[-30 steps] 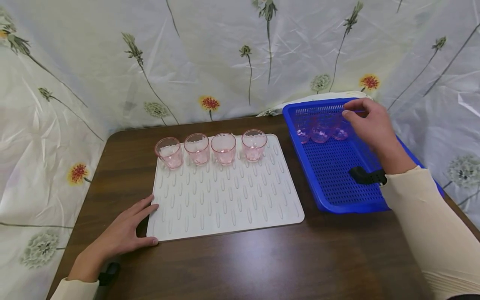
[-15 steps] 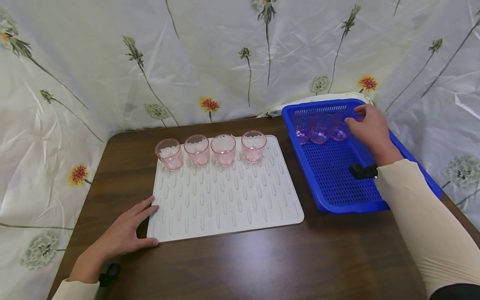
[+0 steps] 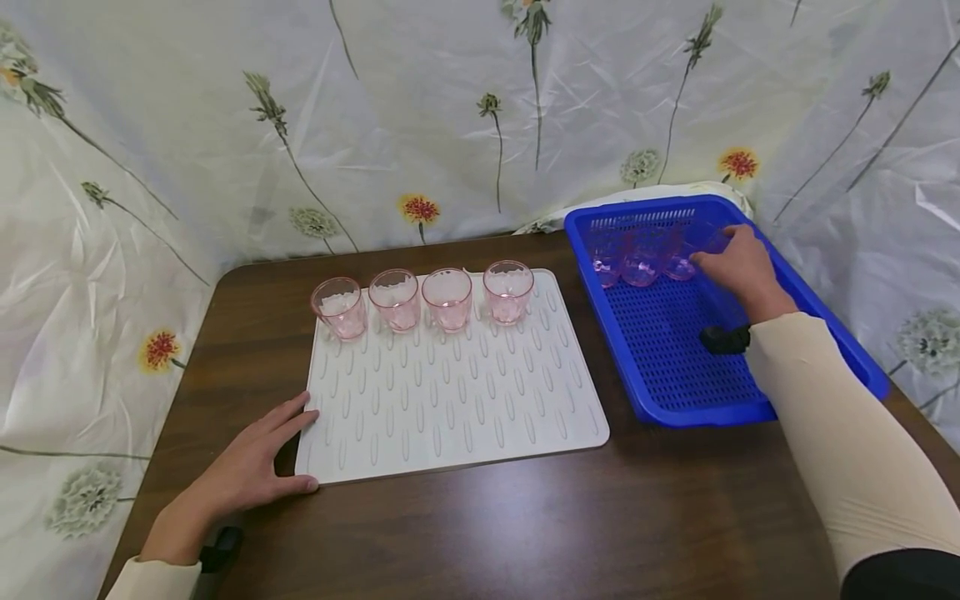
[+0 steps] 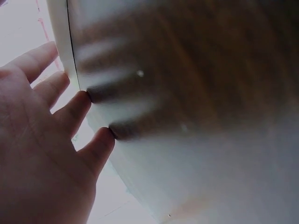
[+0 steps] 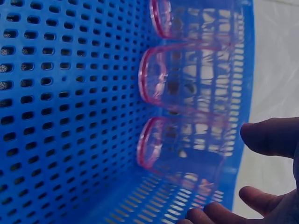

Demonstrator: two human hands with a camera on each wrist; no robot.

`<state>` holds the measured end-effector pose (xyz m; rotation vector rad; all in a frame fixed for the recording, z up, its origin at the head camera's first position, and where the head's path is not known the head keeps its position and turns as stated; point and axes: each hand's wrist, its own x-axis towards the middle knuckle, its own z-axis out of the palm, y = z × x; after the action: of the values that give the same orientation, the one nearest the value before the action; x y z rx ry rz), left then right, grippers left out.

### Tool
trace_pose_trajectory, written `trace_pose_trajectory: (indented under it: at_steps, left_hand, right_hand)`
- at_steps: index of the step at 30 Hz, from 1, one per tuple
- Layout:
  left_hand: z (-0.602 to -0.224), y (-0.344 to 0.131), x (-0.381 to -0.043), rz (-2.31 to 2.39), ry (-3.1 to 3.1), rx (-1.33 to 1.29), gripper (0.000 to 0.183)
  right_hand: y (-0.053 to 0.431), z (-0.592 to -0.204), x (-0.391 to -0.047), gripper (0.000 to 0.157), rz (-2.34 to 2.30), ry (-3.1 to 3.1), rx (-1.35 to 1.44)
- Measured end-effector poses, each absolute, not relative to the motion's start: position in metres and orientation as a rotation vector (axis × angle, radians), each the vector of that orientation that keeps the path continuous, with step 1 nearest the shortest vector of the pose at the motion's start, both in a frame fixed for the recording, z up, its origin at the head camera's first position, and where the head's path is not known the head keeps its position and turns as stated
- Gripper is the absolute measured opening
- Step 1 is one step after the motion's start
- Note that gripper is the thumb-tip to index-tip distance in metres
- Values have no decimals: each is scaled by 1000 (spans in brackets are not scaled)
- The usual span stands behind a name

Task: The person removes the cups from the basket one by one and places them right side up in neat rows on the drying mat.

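Observation:
My left hand [image 3: 240, 469] rests at the near left corner of a white ridged mat [image 3: 450, 400], its spread fingertips on the left edge and thumb by the front edge. In the left wrist view the palm and fingers [image 4: 74, 112] lie against that edge. The right hand [image 3: 742, 265] reaches into the back of a blue plastic basket [image 3: 637, 379], beside a row of 3 clear pink glasses [image 3: 641, 265]. In the right wrist view its thumb [image 5: 271, 135] and fingers stand apart near the closest glass [image 5: 182, 149]; whether they touch it I cannot tell.
Several pink glasses [image 3: 448, 300] stand upright in a row along the mat's back edge. Mat and basket are on a dark brown wooden table [image 3: 480, 533]. Flower-patterned plastic sheeting [image 3: 420, 108] rises behind and on both sides. The basket's rim surrounds the right hand's space.
The right hand has lowered from above the basket's back rim to beside the glasses, its thumb and fingers spread. The left hand and the glasses on the mat stay put.

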<state>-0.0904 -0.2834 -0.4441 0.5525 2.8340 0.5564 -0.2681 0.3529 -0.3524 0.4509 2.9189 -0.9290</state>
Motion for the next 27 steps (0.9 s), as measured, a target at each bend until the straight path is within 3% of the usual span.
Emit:
trace_pose_trajectory:
  at_steps: [13,27]
  left_hand:
    - [-443,-283,-90,558,2831,545,93]
    - [-443,-283,-90,554,2832,538,93]
  right_hand:
    - [354,-365,-281,94,-1073,2768,604]
    - [348,-375,-294,89,-1101,2864,666]
